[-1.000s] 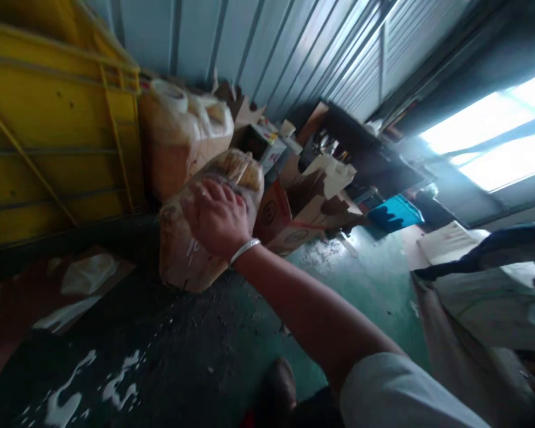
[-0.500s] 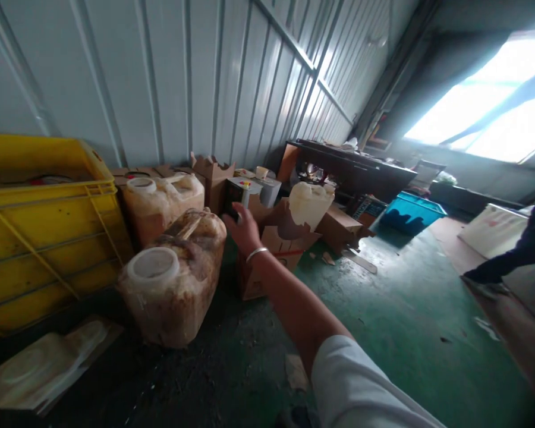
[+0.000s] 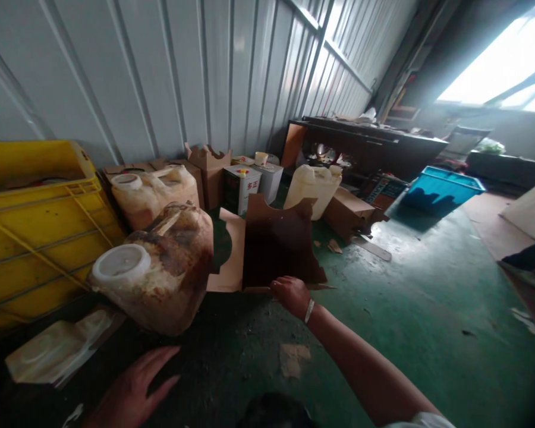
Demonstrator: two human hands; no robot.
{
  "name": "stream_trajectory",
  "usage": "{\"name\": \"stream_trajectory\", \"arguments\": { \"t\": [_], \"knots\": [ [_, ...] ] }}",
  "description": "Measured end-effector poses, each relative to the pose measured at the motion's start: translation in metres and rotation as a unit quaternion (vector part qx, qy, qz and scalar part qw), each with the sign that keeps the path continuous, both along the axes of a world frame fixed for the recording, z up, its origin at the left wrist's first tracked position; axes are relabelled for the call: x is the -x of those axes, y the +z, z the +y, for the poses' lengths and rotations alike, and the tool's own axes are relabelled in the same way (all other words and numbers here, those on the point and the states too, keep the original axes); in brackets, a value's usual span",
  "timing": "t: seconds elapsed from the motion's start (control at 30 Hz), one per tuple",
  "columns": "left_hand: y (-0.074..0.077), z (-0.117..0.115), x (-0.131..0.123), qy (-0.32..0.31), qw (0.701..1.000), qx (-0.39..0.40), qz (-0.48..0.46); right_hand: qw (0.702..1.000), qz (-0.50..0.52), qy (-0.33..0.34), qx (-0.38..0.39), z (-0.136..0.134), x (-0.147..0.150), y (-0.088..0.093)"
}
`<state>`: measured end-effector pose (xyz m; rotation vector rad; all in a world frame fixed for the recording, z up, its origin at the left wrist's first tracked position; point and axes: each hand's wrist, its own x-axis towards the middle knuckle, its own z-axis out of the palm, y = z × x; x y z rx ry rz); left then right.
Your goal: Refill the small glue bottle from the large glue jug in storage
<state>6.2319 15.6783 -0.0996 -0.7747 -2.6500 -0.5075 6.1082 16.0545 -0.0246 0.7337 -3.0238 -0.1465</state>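
Note:
My right hand (image 3: 290, 295), with a bracelet at its wrist, has its fingers curled over the near edge of an open cardboard box (image 3: 283, 238). The box's dark inside faces me, and its cut-out flaps stand up at the back and left. Low at the left, my left hand (image 3: 136, 386) is empty, thumb and fingers apart, over the floor. It is nearest to a large brown-stained plastic jerrycan (image 3: 178, 279) with a wide white cap, which stands just left of the box.
A yellow crate (image 3: 31, 232) and a second stained jerrycan (image 3: 160, 193) stand at the left. Behind the box are metal tins (image 3: 243, 187), a pale jerrycan (image 3: 314, 184) and a dark desk (image 3: 374, 148). A blue bin (image 3: 441, 193) sits farther right. Flattened plastic (image 3: 62, 348) lies on the floor.
My right hand has come down from above the box onto its near edge. The box has tipped so that its opening faces me. My left hand has entered at the lower left.

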Motion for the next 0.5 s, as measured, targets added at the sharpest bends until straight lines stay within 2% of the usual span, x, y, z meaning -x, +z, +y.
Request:
{"name": "stream_trajectory", "arguments": {
  "t": [0.07,0.13,0.2,0.23,0.27,0.37,0.43,0.5],
  "knots": [
    [0.035,0.039,0.022,-0.040,0.996,-0.041,0.075,0.999,0.026,0.035,0.005,0.007,-0.016,0.005],
    [0.072,0.079,0.043,-0.093,0.986,-0.045,0.133,0.996,0.050,0.071,0.024,0.011,-0.033,0.012],
    [0.093,0.111,0.060,-0.151,0.978,-0.012,0.142,0.992,0.048,0.111,0.037,0.014,-0.050,0.019],
    [0.094,0.124,0.067,-0.180,0.977,0.022,0.116,0.991,0.033,0.126,0.035,0.014,-0.058,0.020],
    [0.088,0.133,0.073,-0.204,0.974,0.066,0.072,0.991,0.010,0.128,0.026,0.015,-0.065,0.022],
    [0.052,0.153,0.093,-0.241,0.944,0.214,-0.075,0.995,-0.089,0.045,-0.015,0.017,-0.078,0.028],
    [0.034,0.161,0.103,-0.233,0.928,0.271,-0.105,0.987,-0.163,-0.007,-0.006,0.018,-0.082,0.041],
    [0.033,0.166,0.109,-0.217,0.927,0.291,-0.090,0.970,-0.240,-0.004,0.039,0.018,-0.083,0.059]
  ]
}}
